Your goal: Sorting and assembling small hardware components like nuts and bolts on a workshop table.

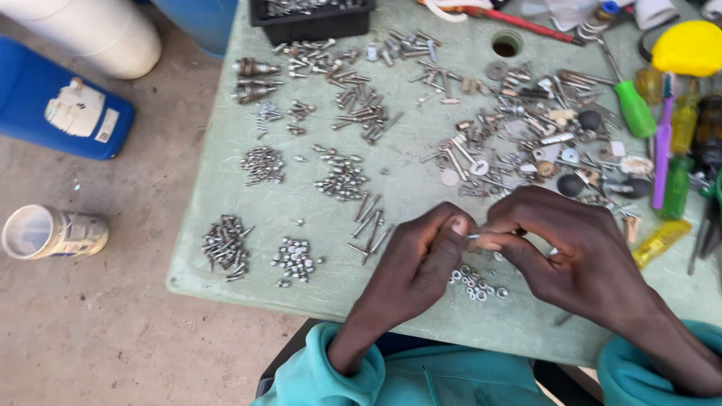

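Note:
My left hand (421, 259) and my right hand (564, 248) meet over the near edge of a pale green table (226, 188). Together they pinch a small silver bolt (474, 236), each hand closed on one end of it. Just below my fingers lies a little heap of nuts and washers (475, 283). Sorted piles of screws (224, 246), small nuts (295, 259) and long bolts (371, 225) lie to the left of my hands. A big unsorted spread of mixed hardware (526, 135) lies beyond my right hand.
Screwdrivers with a green handle (634, 107) and purple handle (662, 143), a yellow object (688, 46) and a black tray (312, 16) line the table's far and right sides. On the floor left stand a blue jerrycan (60, 105), a white drum (90, 30) and a tin (53, 231).

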